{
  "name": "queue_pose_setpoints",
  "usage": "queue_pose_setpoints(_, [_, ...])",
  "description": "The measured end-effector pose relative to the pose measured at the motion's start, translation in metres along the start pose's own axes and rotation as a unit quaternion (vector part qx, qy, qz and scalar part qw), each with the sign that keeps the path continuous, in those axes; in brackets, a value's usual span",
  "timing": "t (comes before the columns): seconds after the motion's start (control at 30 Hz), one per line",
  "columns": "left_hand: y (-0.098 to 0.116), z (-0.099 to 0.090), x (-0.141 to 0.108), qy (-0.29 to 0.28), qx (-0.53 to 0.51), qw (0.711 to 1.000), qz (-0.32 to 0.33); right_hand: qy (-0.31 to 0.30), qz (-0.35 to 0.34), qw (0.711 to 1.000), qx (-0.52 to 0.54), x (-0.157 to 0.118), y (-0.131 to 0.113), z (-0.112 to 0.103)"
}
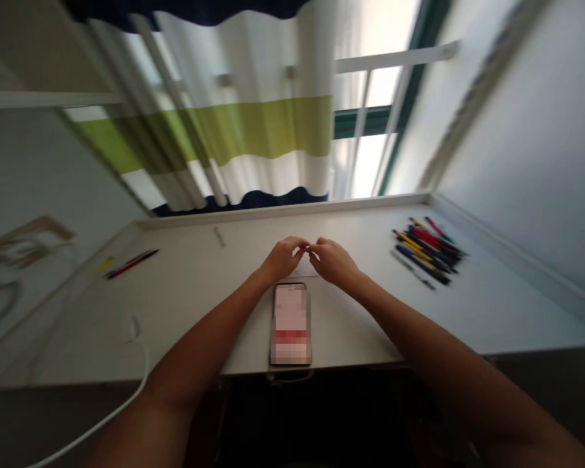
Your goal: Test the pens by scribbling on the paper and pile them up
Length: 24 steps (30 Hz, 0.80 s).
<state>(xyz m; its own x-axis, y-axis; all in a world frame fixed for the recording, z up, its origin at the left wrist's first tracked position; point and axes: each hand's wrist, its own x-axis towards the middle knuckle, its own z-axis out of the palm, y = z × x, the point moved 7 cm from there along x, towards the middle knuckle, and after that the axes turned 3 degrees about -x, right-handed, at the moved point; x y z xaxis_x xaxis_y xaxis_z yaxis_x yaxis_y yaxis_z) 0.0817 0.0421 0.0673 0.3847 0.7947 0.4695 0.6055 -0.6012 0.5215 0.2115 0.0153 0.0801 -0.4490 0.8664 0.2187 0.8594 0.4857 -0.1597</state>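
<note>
Over the middle of the white desk, my left hand and my right hand meet at the fingertips. Between them shows a tiny red or pink thing, too small to name, with the fingers of both hands pinched at it. Beneath the hands lies a white paper, partly hidden by them. A phone with a lit, pixelated screen lies just nearer to me, at the desk's front edge. Neither hand touches the phone.
Many pens lie in a pile at the right. A red and black pen and a yellow piece are at the left. A white cable hangs over the front edge. Behind the desk hangs a striped curtain.
</note>
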Motion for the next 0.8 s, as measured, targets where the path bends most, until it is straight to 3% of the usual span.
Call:
queue_pose_setpoints(0.1, [-0.084, -0.113, -0.101, 0.101, 0.063, 0.982, -0.144, -0.053, -0.147, 0.987, 0.032, 0.065, -0.121, 0.038])
queue_pose_setpoints(0.2, [-0.142, -0.214, -0.202, 0.165, 0.16, 0.935, -0.271, -0.103, -0.258, 0.96, 0.042, 0.113, -0.235, 0.074])
queue_pose_setpoints(0.3, [-0.178, -0.279, -0.268, 0.191, 0.244, 0.884, -0.349, -0.101, -0.33, 0.938, 0.028, 0.156, -0.326, 0.105])
queue_pose_setpoints(0.4, [-0.208, -0.304, -0.29, 0.188, 0.279, 0.859, -0.385, -0.063, -0.359, 0.931, 0.031, 0.199, -0.387, 0.131])
queue_pose_setpoints(0.5, [-0.235, -0.305, -0.285, 0.16, 0.295, 0.862, -0.381, -0.062, -0.343, 0.937, 0.015, 0.235, -0.416, 0.158])
queue_pose_setpoints(0.63, [-0.258, -0.308, -0.278, 0.156, 0.336, 0.846, -0.385, -0.055, -0.347, 0.936, -0.005, 0.26, -0.426, 0.176])
queue_pose_setpoints(0.73, [-0.264, -0.312, -0.277, 0.159, 0.36, 0.829, -0.396, -0.041, -0.355, 0.934, -0.019, 0.265, -0.422, 0.174])
queue_pose_setpoints(0.8, [-0.263, -0.31, -0.274, 0.147, 0.362, 0.833, -0.391, -0.052, -0.355, 0.933, -0.025, 0.263, -0.417, 0.171])
